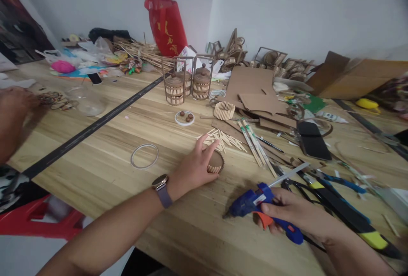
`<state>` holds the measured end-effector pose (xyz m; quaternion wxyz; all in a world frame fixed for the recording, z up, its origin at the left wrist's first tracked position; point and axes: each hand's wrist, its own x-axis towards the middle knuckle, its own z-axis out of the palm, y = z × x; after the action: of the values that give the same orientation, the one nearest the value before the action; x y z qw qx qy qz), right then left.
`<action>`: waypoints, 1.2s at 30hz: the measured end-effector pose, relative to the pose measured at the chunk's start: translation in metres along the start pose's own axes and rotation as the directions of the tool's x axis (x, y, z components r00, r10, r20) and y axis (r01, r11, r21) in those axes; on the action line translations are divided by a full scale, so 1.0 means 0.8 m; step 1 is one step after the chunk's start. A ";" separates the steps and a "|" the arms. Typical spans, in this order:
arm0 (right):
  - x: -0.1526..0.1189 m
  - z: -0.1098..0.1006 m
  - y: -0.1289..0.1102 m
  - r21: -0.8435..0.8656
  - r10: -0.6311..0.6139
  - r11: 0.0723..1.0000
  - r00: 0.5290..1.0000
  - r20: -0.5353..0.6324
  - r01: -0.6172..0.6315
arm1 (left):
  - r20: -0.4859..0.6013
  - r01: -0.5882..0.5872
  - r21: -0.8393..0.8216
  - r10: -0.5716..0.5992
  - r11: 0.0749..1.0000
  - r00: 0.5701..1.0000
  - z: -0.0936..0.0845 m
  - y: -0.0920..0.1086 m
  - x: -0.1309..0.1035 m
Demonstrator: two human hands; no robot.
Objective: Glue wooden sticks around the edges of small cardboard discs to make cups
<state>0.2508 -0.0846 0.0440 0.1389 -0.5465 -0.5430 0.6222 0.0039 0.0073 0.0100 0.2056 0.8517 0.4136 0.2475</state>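
My right hand (280,212) is wrapped round a blue hot glue gun (251,201) with an orange trigger, and a clear glue stick juts from its back. The nozzle points left, low over the table. My left hand (193,165), wearing a watch, has its fingers spread over and beside a small round base (216,161) edged in part by short sticks. My palm hides the left part of this base. Just behind it lies a loose pile of short thin sticks (226,139). A ring of upright sticks (224,111) stands farther back.
Lidded miniature baskets (174,89) with tall handles stand at the back. White rings (144,156), brown beads (189,117) and cardboard (251,85) lie about. On the right are a phone (314,140), pliers (342,181) and a black-yellow cutter (347,212). Another person's hand (15,102) is at left.
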 end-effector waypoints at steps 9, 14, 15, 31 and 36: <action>0.012 -0.023 -0.005 -0.678 -0.250 0.723 0.866 -0.434 -0.131 | 0.009 0.007 -0.009 -0.007 1.000 1.000 -0.001 0.001 -0.001; 0.045 -0.037 -0.028 -0.835 -0.360 0.488 0.813 -0.458 -0.254 | 0.001 0.006 -0.011 -0.006 1.000 1.000 0.001 -0.001 0.000; 0.055 -0.039 -0.034 -0.842 -0.360 0.461 0.809 -0.465 -0.279 | -0.004 0.006 -0.012 -0.006 1.000 1.000 0.002 -0.002 0.000; 0.135 -0.029 -0.065 -0.837 -0.301 0.447 0.829 -0.472 -0.315 | 0.016 0.000 0.005 0.000 1.000 1.000 -0.002 0.001 0.000; 0.129 -0.029 -0.059 -0.815 -0.288 0.490 0.825 -0.486 -0.310 | 0.012 -0.002 -0.005 0.002 1.000 1.000 -0.001 0.000 0.001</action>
<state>0.2127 0.0237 0.0326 -0.0070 -0.7010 -0.7097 0.0697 0.0038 0.0077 0.0107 0.2098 0.8531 0.4110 0.2436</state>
